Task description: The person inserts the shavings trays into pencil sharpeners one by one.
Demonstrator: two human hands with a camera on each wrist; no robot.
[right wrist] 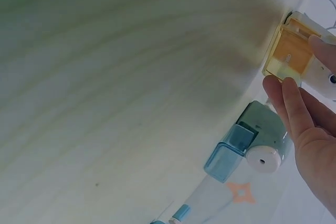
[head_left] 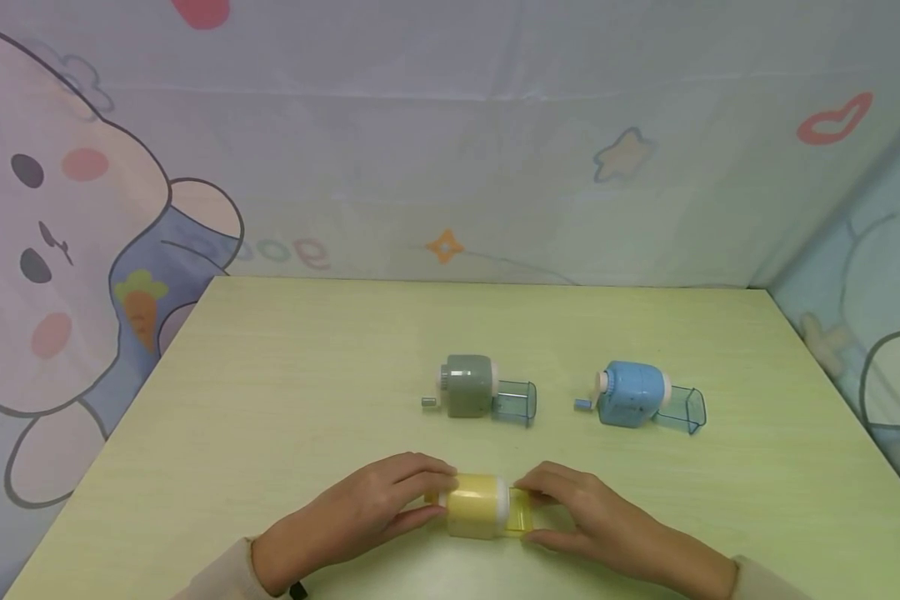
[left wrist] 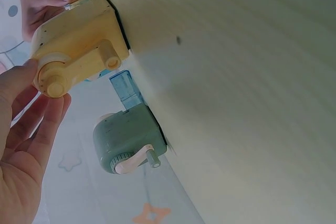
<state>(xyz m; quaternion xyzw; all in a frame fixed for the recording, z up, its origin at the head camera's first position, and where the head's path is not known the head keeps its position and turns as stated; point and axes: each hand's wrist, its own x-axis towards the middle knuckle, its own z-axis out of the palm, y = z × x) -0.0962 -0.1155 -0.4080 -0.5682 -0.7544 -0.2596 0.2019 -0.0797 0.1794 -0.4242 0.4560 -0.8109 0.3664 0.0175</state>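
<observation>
A yellow hand-crank pencil sharpener (head_left: 474, 505) lies near the front of the table, its clear yellow drawer (head_left: 520, 510) partly out on the right. My left hand (head_left: 375, 507) grips the sharpener's crank end, thumb on one side and fingers on the other. In the left wrist view the crank handle (left wrist: 109, 56) points away from those fingers. With thumb and fingers, my right hand (head_left: 598, 518) pinches the drawer by its opposite sides. Inside the drawer, in the right wrist view, no shavings show.
Behind, a green sharpener (head_left: 470, 386) and a blue sharpener (head_left: 633, 393) stand on the pale yellow table (head_left: 292, 358), both with clear blue drawers pulled out to the right. A printed cloth (head_left: 420, 125) hangs beyond the back edge.
</observation>
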